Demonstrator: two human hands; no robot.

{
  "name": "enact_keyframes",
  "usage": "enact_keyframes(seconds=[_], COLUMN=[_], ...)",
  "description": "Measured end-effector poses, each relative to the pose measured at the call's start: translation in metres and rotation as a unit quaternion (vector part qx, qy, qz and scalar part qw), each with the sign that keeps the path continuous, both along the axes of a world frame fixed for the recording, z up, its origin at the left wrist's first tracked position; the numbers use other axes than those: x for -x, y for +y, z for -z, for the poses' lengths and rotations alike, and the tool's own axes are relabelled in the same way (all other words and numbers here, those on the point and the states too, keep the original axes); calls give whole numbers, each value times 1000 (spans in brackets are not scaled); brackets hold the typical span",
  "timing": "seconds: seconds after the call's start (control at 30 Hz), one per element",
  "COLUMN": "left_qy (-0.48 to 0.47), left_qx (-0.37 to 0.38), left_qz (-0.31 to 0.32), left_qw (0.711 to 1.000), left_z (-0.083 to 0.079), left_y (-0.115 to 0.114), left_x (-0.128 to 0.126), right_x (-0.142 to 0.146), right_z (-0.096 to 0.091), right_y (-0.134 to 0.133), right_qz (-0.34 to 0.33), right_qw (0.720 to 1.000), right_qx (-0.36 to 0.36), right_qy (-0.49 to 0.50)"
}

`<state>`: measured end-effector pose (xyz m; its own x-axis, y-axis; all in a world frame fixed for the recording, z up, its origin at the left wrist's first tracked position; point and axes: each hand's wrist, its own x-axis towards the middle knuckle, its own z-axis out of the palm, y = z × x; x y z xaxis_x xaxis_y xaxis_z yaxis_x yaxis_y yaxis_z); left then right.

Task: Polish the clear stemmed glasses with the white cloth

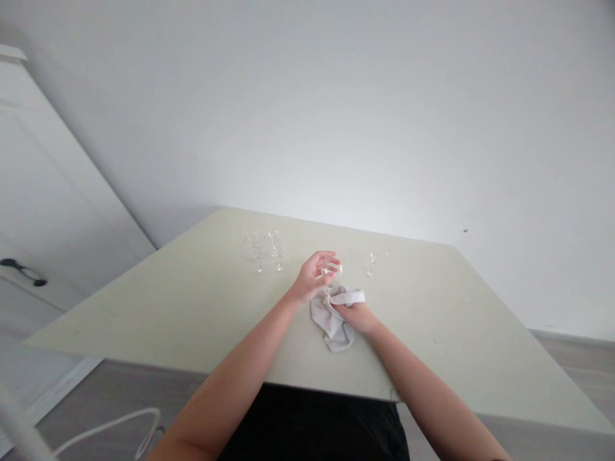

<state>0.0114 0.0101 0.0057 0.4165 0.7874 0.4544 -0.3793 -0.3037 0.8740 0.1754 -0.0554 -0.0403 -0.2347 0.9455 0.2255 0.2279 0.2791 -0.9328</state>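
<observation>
My left hand (314, 275) is closed around the bowl of a small clear stemmed glass (332, 271), held tilted above the middle of the table. Just below it, my right hand (354, 314) grips a whitish cloth (331, 320), which bunches around the lower end of the glass and hangs down toward me. The cloth hides the fingers of my right hand and the glass's foot. Several similar clear glasses (265, 246) stand grouped to the left of my hands. On the right, one more stemmed glass (377, 259) is apart from that group.
The pale table (168, 307) reaches back to a white wall (360, 128). At the left stands a white cabinet (57, 179) with a black handle (23, 272). A white cable (110, 426) loops near the floor at the lower left.
</observation>
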Motion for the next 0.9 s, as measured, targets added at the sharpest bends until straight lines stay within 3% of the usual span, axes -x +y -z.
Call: enact_keyframes(seconds=[0.9], left_qy=[15], left_qx=[-13], left_qz=[-2], left_qw=[1000], left_z=[1], left_y=[0], left_x=[0], right_x=[-1], right_z=[5], right_y=[1], right_qz=[-2], right_qw=[1000], right_qx=[-5], right_qy=[-25])
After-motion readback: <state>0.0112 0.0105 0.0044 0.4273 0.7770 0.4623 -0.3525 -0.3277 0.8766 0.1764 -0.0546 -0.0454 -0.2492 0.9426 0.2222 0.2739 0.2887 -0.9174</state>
